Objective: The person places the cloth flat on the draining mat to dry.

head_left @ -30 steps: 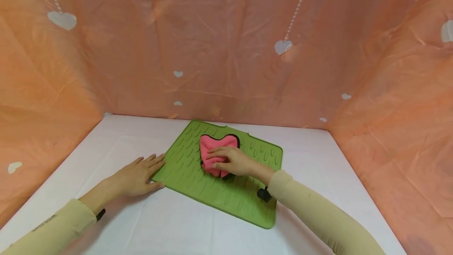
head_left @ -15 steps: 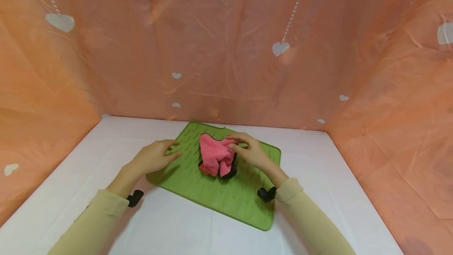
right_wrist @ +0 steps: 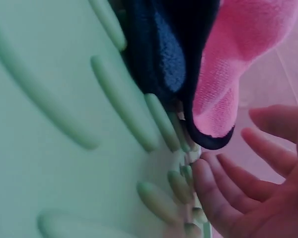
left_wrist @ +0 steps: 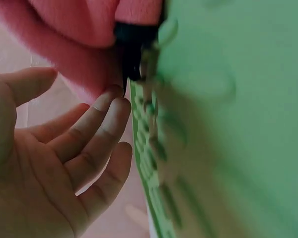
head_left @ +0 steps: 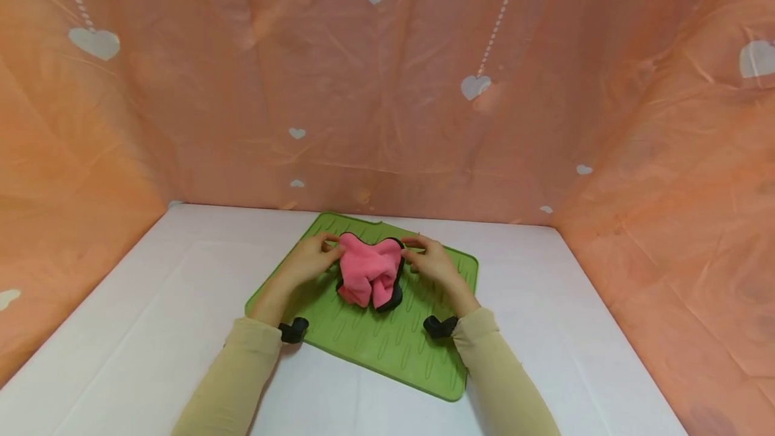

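Note:
A crumpled pink cloth with dark edging (head_left: 371, 268) lies bunched on a green ridged mat (head_left: 387, 355). My left hand (head_left: 307, 260) is at the cloth's upper left corner. In the left wrist view its fingertips (left_wrist: 120, 106) touch the lower edge of the cloth, and the thumb stands apart. On the opposite side my right hand (head_left: 434, 262) is by the upper right corner. The right wrist view has its loosely bent fingers (right_wrist: 206, 181) just beside the black-edged corner, thumb apart, pinching nothing. Dark fabric (right_wrist: 164, 54) shows on the cloth's underside there.
The mat lies askew on a white-covered table (head_left: 151, 328). An orange sheet with pale hearts (head_left: 387, 120) stands behind the table and along both sides. A black device (head_left: 294, 330) sits at the left wrist, another black device (head_left: 439, 327) at the right.
My left hand has come off the mat's left edge and moved right to the cloth. The right hand has lifted off the cloth's middle and shifted to its right corner.

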A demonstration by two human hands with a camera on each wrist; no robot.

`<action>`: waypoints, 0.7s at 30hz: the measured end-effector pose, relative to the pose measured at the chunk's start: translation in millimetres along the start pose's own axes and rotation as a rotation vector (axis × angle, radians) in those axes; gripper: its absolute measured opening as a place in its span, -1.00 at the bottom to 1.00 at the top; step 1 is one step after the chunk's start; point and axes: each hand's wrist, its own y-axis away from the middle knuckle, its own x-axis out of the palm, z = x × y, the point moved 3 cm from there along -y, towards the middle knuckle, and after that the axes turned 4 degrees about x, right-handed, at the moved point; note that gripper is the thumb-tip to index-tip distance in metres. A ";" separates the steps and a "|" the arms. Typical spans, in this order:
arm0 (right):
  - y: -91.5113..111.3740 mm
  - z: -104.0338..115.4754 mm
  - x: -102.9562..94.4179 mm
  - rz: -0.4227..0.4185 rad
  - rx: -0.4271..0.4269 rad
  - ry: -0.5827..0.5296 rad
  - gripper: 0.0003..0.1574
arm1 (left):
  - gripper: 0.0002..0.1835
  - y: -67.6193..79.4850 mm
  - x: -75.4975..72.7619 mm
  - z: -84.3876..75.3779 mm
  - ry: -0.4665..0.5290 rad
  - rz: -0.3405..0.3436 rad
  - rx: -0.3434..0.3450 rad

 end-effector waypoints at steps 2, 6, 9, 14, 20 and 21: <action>-3.5 -3.6 3.4 0.034 -0.006 0.007 -0.53 | -0.49 -2.5 3.8 -2.1 0.007 -0.014 0.001; -7.2 -6.9 4.5 0.036 -0.024 0.002 -0.57 | -0.53 -7.8 8.3 -4.3 0.044 -0.032 0.004; -6.1 -7.2 4.7 0.002 -0.021 -0.007 -0.62 | -0.55 -8.2 9.5 -5.0 0.099 -0.039 0.021; -5.1 -9.0 2.6 -0.052 -0.030 -0.023 -0.70 | -0.58 -5.6 7.4 -9.1 0.147 -0.074 0.039; -3.8 -5.6 -7.5 -0.170 -0.058 -0.017 -0.73 | -0.63 -3.0 -0.7 -13.1 0.097 -0.197 0.092; -2.7 -4.1 -10.0 -0.180 -0.062 -0.015 -0.72 | -0.64 -2.8 -2.0 -13.7 0.086 -0.218 0.101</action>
